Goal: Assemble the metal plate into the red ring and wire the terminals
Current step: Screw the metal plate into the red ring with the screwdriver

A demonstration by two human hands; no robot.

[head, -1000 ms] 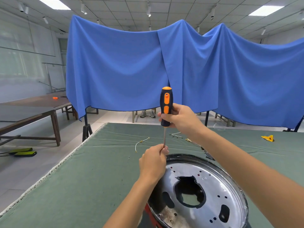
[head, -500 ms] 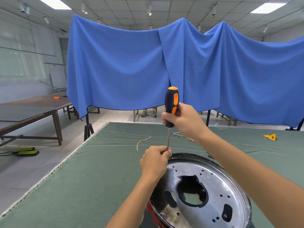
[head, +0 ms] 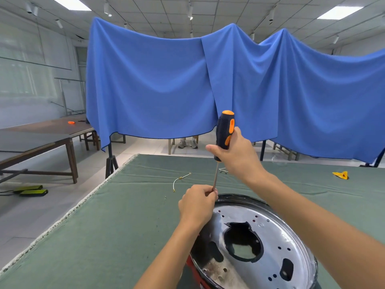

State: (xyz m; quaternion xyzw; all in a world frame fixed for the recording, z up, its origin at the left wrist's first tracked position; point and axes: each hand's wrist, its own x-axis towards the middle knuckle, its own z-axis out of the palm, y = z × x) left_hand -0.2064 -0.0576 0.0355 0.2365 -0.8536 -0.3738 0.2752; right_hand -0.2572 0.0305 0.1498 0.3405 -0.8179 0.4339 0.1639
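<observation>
Inside, shiny metal plate (head: 268,245) shows holes, dark central cutout.

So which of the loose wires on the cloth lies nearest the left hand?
The white wire with gold ends, curled on the green cloth just beyond and left of the left hand; the others lie farther back, behind the screwdriver.

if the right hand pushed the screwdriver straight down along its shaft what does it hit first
Most likely the far rim of the round shiny metal plate, where the left hand pinches the shaft. The right hand grips the black-and-orange screwdriver; its tip is hidden, so contact is unclear.
</observation>
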